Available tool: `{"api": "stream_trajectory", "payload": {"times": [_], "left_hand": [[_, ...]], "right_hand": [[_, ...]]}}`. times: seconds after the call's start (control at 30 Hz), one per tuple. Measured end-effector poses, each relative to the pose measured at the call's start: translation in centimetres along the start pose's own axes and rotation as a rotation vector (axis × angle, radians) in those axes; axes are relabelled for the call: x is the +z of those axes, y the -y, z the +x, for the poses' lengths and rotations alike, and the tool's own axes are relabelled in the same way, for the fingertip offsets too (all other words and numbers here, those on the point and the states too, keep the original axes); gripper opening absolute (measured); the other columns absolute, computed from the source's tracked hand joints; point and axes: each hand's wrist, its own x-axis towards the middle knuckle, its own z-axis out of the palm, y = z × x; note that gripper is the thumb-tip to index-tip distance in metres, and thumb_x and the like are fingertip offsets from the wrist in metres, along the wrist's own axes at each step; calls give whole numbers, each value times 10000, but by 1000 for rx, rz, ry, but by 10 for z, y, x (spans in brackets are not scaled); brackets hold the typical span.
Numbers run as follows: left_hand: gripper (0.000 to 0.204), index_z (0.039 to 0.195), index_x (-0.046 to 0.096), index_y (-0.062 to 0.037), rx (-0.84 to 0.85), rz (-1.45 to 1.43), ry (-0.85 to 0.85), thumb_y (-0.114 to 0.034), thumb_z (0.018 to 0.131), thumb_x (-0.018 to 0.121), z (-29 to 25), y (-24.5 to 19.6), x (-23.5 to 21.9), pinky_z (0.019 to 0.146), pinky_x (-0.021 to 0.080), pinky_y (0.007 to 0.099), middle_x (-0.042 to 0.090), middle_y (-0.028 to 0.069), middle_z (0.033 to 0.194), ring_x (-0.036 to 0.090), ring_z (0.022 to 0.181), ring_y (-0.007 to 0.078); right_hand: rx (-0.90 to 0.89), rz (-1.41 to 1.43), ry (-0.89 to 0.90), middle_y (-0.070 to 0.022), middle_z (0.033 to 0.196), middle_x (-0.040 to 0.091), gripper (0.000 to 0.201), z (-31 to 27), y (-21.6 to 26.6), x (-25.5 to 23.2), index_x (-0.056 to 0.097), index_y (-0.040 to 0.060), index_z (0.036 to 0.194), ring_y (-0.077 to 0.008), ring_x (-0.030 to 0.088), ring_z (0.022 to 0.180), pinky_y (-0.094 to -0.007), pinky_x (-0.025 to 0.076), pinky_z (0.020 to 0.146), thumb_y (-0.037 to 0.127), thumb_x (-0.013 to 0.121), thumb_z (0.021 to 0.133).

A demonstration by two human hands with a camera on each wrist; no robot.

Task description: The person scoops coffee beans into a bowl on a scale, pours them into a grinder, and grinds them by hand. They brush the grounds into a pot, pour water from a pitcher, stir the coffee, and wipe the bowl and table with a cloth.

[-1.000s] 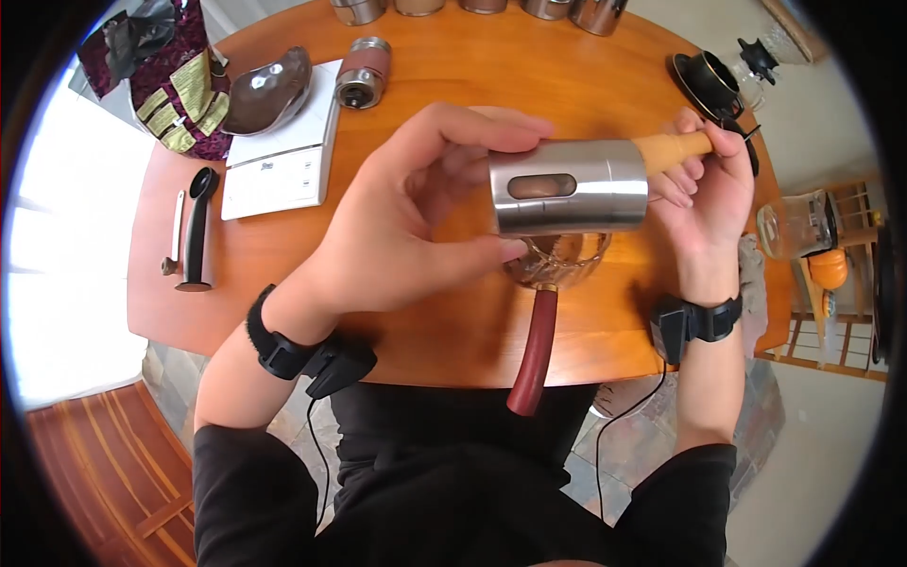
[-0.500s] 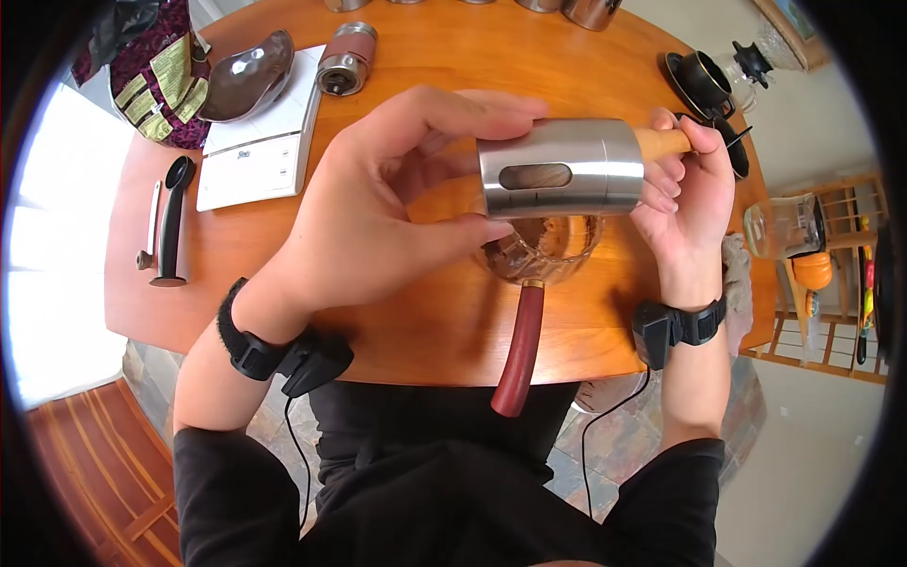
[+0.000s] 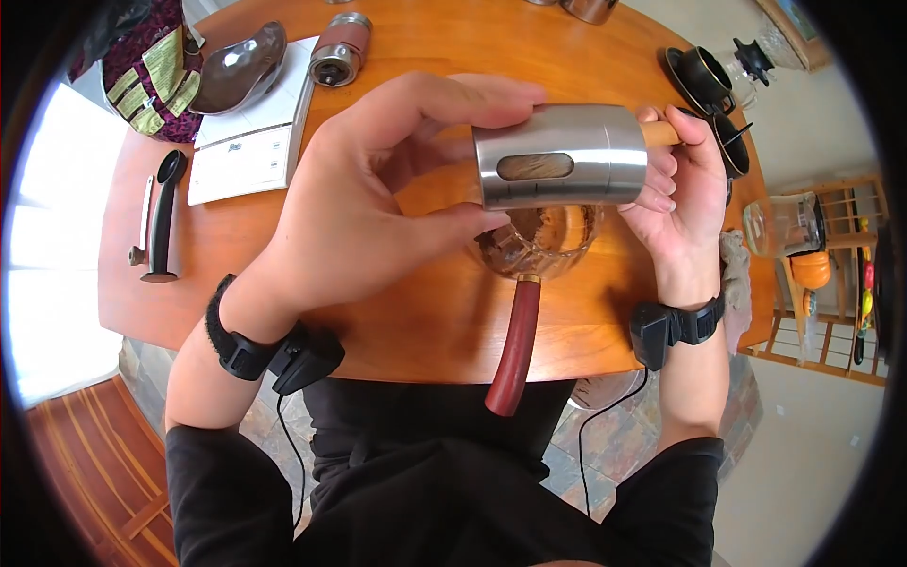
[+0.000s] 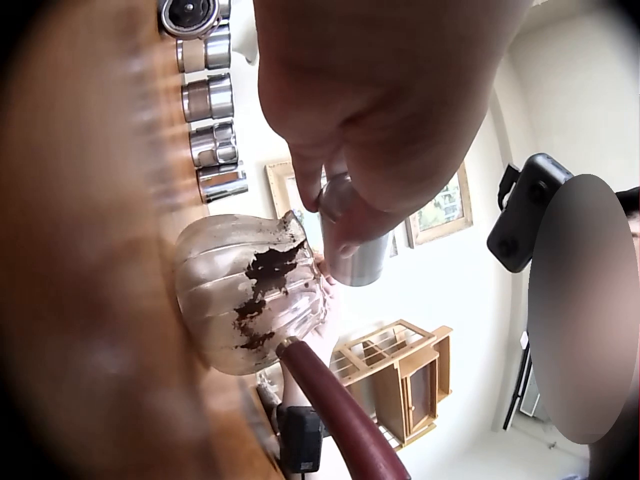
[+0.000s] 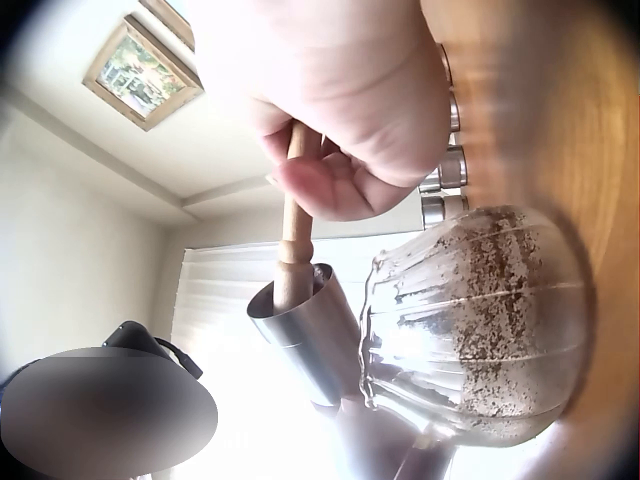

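Note:
My left hand [image 3: 331,198] grips a brushed-steel cylinder [image 3: 567,151] with an oval window, fingers over the top and thumb under its left end. My right hand [image 3: 690,184] pinches a turned wooden handle [image 5: 297,230] that goes into the cylinder's open right end. Pale bristles show through the window, so it looks like a brush. Right below the tilted cylinder stands a ribbed glass pot [image 4: 225,290] with a dark red handle [image 3: 515,350]. Brown grounds [image 5: 500,260] cling to the pot's inside wall. The cylinder hides part of the pot's mouth in the head view.
A hand grinder [image 3: 341,52], a white scale [image 3: 241,156], a brown dish [image 3: 241,71] and a patterned bag [image 3: 156,80] are at the left. A black scoop [image 3: 165,217] lies nearer. Black cups [image 3: 701,77] stand far right. The pot's handle overhangs the table's front edge.
The wooden handle has slid further into the cylinder, so less of it sticks out, and bristles now show in the window. The whole head view has shifted slightly.

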Motion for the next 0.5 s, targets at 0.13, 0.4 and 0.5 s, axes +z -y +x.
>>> {"api": "stream_trajectory", "payload": {"times": [0.13, 0.4, 0.5], "left_hand": [[579, 1228, 496, -6, 43, 31, -22, 147, 716, 719, 0, 2, 0, 1077, 405, 408, 481, 223, 1376, 471, 1300, 274], [619, 1251, 471, -31, 64, -102, -33, 136, 710, 722, 1, 7, -2, 1096, 383, 372, 466, 205, 1390, 439, 1324, 253], [612, 1245, 472, -38, 32, -204, -48, 121, 713, 729, 0, 9, 1, 1096, 386, 374, 463, 200, 1397, 451, 1315, 251]], "right_hand": [[23, 74, -34, -8, 603, 417, 260, 1, 6, -8, 623, -22, 912, -106, 380, 519, -223, 310, 398, 210, 509, 928], [30, 132, -55, -8, 617, 386, 216, 0, 11, -10, 578, 5, 873, -123, 371, 533, -240, 305, 421, 217, 532, 880], [35, 92, -78, -7, 618, 381, 216, -1, 9, -6, 564, 9, 879, -124, 372, 532, -240, 308, 425, 223, 533, 874]]}}
